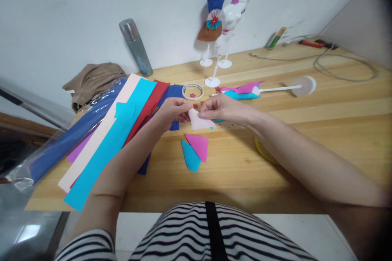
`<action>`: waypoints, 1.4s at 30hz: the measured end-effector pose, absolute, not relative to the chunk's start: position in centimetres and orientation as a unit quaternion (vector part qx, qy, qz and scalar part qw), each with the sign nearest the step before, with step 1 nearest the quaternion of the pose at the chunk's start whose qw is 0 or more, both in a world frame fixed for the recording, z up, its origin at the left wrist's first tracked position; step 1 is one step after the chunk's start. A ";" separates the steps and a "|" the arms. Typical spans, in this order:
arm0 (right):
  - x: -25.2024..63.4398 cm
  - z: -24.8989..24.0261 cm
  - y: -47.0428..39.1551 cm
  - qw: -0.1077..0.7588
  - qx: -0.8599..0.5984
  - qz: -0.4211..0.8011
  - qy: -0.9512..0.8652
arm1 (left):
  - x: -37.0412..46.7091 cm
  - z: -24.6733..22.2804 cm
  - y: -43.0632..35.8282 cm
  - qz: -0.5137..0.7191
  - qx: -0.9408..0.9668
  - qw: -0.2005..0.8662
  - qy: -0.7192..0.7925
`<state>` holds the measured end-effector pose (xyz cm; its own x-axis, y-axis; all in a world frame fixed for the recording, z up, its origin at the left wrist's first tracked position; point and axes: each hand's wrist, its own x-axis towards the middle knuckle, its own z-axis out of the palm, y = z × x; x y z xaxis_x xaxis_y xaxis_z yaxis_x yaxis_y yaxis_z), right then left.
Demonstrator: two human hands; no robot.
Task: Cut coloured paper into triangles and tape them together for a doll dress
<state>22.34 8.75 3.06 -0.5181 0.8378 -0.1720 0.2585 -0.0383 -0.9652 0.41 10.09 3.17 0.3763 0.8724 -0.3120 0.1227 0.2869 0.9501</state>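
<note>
A small pale pink paper piece (200, 121) is held up between my two hands, over the middle of the table. My left hand (174, 111) pinches its upper left corner. The fingers of my right hand (214, 108) close on its upper right edge. Below it on the wood lie a magenta piece (200, 146) and a blue piece (190, 157), partly overlapping. Just behind my hands is a roll of white tape (192, 92) with a small red flower shape inside its ring. A doll form wrapped in magenta and blue (243, 90) lies on its side beyond my right hand.
Long coloured sheets (105, 163) lie under and beside my left forearm, near a brown cloth (96, 81). A grey bottle (136, 47) and upright doll forms (216, 14) stand at the back. A cable (318, 63) curls at the right; a yellow round object (263, 153) is partly under my right forearm.
</note>
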 end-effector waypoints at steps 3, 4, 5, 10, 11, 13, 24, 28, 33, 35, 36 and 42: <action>22.3 3.2 8.7 0.239 -0.431 0.574 -0.653 | 0.4 3.2 10.0 0.292 0.517 0.653 0.470; 22.3 3.2 8.6 0.237 -0.433 0.575 -0.653 | 0.4 3.2 10.0 0.293 0.515 0.655 0.468; 22.3 3.1 8.6 0.236 -0.434 0.575 -0.652 | 0.4 3.2 10.0 0.294 0.514 0.657 0.467; 22.4 3.0 8.8 0.239 -0.430 0.574 -0.654 | 0.4 3.1 10.1 0.288 0.524 0.646 0.474; 22.4 2.9 8.8 0.240 -0.428 0.575 -0.655 | 0.4 3.0 10.1 0.288 0.526 0.644 0.475; 22.4 2.9 8.9 0.242 -0.421 0.575 -0.658 | 0.3 3.0 10.1 0.289 0.528 0.645 0.470; 22.5 3.5 8.4 0.209 -0.430 0.551 -0.684 | 0.6 3.8 9.9 0.273 0.546 0.634 0.475; 22.6 3.8 8.0 0.200 -0.414 0.550 -0.697 | 1.3 4.2 9.3 0.245 0.539 0.640 0.490; 22.6 3.2 8.2 0.179 -0.420 0.548 -0.701 | 1.7 4.0 9.2 0.208 0.548 0.639 0.498; 22.7 3.0 8.4 0.171 -0.417 0.544 -0.708 | 1.7 4.1 9.2 0.187 0.562 0.627 0.507; 22.7 2.8 8.5 0.167 -0.416 0.542 -0.711 | 1.7 4.2 9.2 0.179 0.568 0.619 0.512; 23.0 2.5 8.8 0.151 -0.428 0.528 -0.718 | 1.5 4.5 9.1 0.168 0.590 0.608 0.503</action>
<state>22.96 8.76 2.53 -0.5881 0.7740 -0.2347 0.4539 0.0757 -0.8878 1.50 9.13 4.51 0.4375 0.7983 -0.4139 0.3898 0.2465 0.8873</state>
